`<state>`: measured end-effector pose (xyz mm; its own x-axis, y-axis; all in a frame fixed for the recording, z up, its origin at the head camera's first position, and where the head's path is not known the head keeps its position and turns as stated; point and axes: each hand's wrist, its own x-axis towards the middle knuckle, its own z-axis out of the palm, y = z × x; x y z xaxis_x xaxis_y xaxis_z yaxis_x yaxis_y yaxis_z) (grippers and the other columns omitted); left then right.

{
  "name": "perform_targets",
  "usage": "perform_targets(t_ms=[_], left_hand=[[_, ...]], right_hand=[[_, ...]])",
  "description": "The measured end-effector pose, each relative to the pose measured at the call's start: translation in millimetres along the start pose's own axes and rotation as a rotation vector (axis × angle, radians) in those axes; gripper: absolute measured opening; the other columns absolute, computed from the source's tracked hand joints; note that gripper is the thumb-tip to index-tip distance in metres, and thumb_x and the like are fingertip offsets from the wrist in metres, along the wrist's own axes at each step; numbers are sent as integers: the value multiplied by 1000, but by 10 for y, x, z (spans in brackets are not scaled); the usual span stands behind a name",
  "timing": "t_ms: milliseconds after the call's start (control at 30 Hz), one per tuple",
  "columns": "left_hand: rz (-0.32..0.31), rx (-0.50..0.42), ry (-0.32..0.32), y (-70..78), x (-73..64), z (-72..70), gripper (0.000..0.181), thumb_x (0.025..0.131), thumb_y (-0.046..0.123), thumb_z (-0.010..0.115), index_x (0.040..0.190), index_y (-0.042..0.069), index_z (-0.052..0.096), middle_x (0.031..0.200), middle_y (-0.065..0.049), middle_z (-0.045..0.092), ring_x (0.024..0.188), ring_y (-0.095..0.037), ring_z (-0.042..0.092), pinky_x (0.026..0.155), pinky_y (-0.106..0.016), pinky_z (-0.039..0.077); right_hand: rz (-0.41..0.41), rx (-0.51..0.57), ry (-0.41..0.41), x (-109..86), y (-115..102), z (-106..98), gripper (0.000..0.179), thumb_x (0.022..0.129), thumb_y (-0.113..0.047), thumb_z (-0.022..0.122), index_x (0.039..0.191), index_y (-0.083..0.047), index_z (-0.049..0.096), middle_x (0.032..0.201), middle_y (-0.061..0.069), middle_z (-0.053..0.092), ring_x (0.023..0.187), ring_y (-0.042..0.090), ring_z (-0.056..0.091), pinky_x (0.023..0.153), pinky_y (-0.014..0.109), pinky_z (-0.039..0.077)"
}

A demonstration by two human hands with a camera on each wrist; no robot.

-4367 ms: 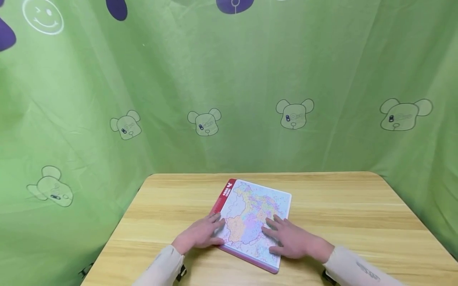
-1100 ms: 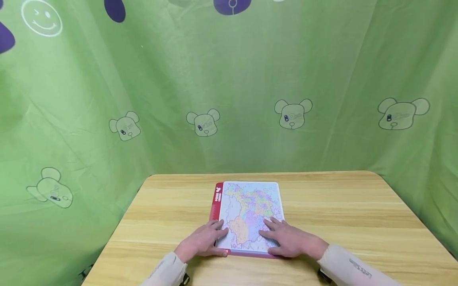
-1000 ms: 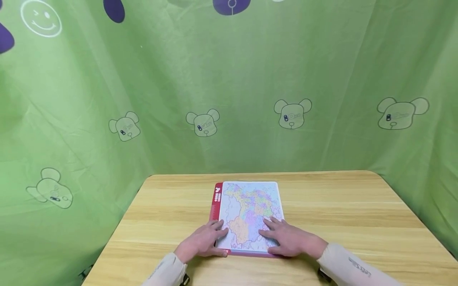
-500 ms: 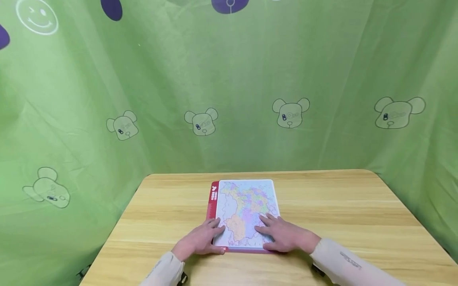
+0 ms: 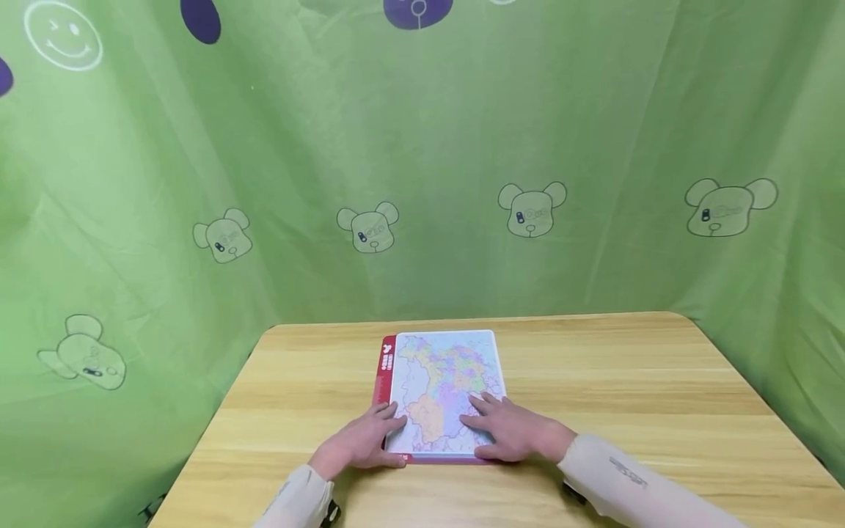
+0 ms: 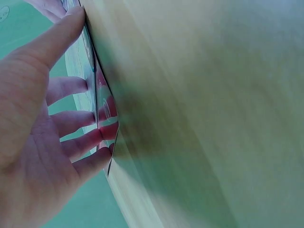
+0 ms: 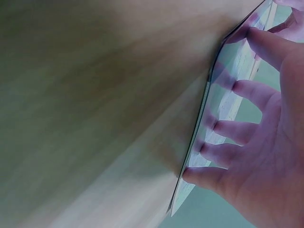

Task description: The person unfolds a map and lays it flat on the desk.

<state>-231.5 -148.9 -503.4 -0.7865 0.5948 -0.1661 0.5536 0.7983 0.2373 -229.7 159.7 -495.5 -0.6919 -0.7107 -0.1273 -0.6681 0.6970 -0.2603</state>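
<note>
I can see a map board (image 5: 455,367) lying flat on the wooden table (image 5: 627,381), near the middle. Pretend the board is a clock, with 12 at the far edge. A red strip (image 5: 386,358) runs down the 9 o'clock side, with white writing up near 10, too small for me to read.

The left hand (image 5: 359,442) rests at 8 o'clock, and the right hand (image 5: 518,431) rests at 4. Both hands have their fingers spread apart, almost straight, with the tips touching the board. They aren't wrapped around anything. Both thumbs sit down by the near edge.

I think one hand goes on each side so the board can't slide or twist. Spread fingers likely help too, because the top looks slippery: it's so shiny the fingers show in it.

Past 12 o'clock hangs a green curtain (image 5: 449,132) with bear faces.
</note>
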Motion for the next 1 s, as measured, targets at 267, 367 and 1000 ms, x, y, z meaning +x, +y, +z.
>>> perform_targets(t_ms=[267,367,1000], left_hand=[[-11,-26,11,-78,-19,1,76,80,55,67,140,12,47,150,-16,30,139,-34,23,110,-49,27],[-12,-41,15,-103,-34,-14,76,79,54,68,139,11,47,150,-17,30,139,-35,23,109,-50,27],[-37,-105,22,-272,-69,-29,77,78,52,71,139,11,48,151,-17,30,139,-35,22,110,-51,25]], right_hand=[[13,-13,-14,94,-31,-2,60,93,-48,53,142,-15,44,150,22,27,136,45,22,104,64,24],[12,-18,-18,132,-35,1,60,93,-48,52,143,-15,44,150,22,26,136,45,21,105,64,24],[40,-28,-32,303,-117,-1,59,92,-46,54,142,-16,45,150,21,27,136,43,23,105,63,25]])
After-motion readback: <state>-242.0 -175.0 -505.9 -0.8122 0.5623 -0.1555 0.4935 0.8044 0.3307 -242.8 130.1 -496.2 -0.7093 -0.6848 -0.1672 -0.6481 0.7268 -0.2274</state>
